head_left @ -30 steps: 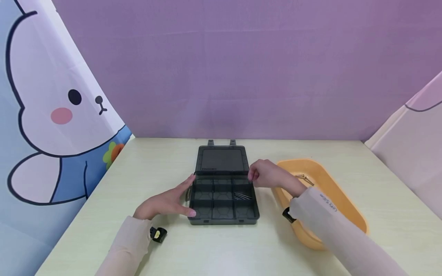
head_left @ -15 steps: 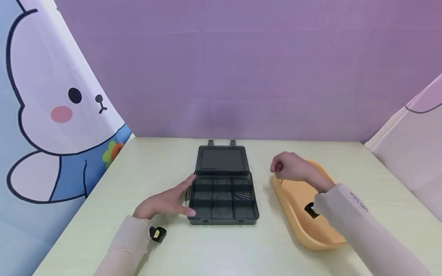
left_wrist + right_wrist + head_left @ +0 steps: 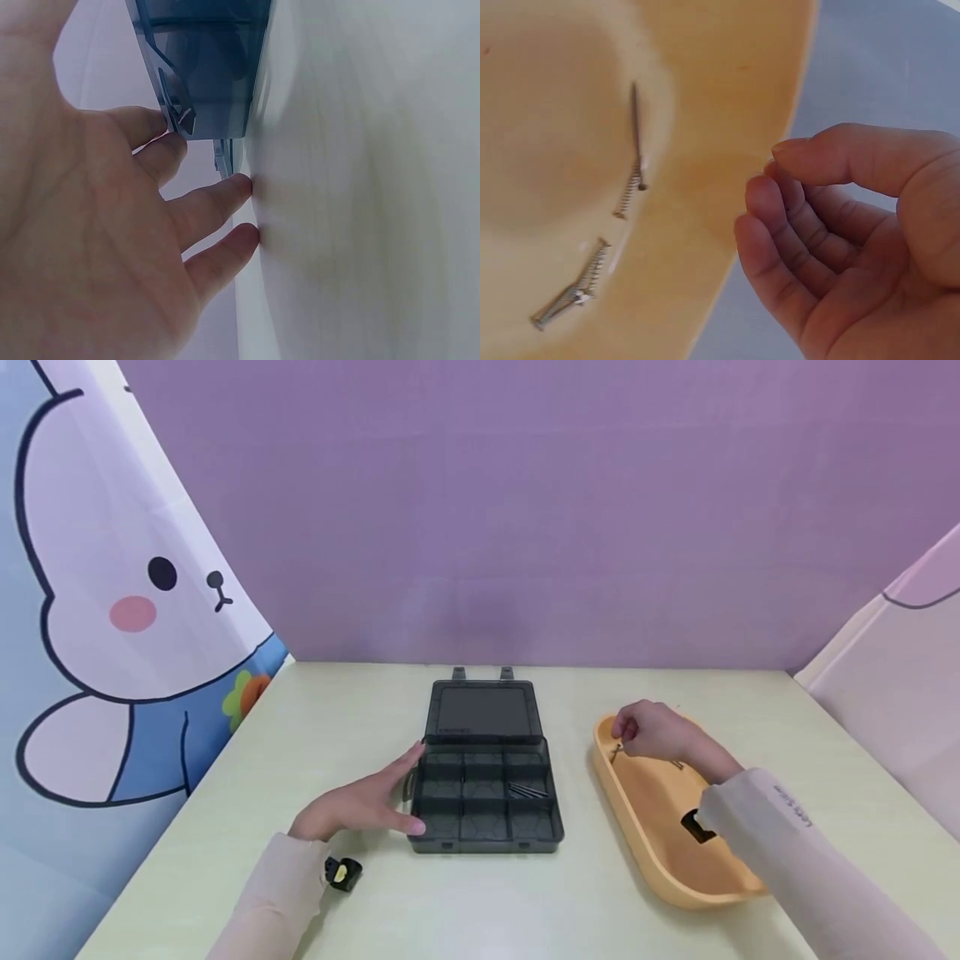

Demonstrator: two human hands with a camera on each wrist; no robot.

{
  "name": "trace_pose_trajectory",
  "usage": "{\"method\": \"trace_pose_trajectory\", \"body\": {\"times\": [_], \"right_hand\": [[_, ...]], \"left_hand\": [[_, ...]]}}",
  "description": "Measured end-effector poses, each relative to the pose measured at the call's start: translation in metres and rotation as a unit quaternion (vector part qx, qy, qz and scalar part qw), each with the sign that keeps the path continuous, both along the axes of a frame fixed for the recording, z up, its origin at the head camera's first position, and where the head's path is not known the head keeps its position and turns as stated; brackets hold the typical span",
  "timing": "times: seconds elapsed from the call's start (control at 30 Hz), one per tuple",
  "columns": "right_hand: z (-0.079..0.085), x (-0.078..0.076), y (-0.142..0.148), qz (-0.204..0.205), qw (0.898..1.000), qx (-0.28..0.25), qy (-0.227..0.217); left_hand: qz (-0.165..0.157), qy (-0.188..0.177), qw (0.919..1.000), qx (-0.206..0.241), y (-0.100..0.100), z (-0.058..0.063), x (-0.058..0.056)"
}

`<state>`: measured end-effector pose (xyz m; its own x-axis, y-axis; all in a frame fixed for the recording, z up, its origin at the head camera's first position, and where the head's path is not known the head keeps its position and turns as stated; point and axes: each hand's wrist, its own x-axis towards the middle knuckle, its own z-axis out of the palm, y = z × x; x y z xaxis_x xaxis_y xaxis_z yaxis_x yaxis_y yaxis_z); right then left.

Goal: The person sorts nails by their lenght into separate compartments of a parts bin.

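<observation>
Presently my right hand (image 3: 655, 731) is over the far end of the orange tray (image 3: 632, 822), thumb and fingertips loosely curved, gap narrow, no fastener seen between them. Right wrist view: a long nail (image 3: 636, 120) in the tray, its head close against one screw (image 3: 628, 193); a small cluster of screws (image 3: 594, 266) lies apart from these. My left hand (image 3: 360, 802) is spread, fingers fairly straight, against the left side of the box (image 3: 483, 844); slim metal pieces (image 3: 528, 791) lie in its middle-right compartment. Judgement on technique: widen thumb and index a little, descend on one shank, pinch near mid-length to limit pivoting; part neighbouring pieces first; light left-hand pressure should steady the box
</observation>
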<state>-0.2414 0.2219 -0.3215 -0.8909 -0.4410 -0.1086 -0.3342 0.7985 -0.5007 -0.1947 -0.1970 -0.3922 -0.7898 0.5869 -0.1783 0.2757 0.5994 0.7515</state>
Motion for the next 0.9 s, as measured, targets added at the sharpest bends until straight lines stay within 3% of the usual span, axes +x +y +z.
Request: {"method": "trace_pose_trajectory", "body": {"times": [0.5,0.9], "right_hand": [[-0.035,-0.018,0.017,0.056,0.997,-0.044,0.005],[-0.055,-0.025,0.024,0.080,0.993,-0.047,0.068]], "left_hand": [[0.000,0.006,1.0000,0.000,0.000,-0.003,-0.001],[0.002,0.000,1.0000,0.002,0.000,-0.003,-0.001]]}}
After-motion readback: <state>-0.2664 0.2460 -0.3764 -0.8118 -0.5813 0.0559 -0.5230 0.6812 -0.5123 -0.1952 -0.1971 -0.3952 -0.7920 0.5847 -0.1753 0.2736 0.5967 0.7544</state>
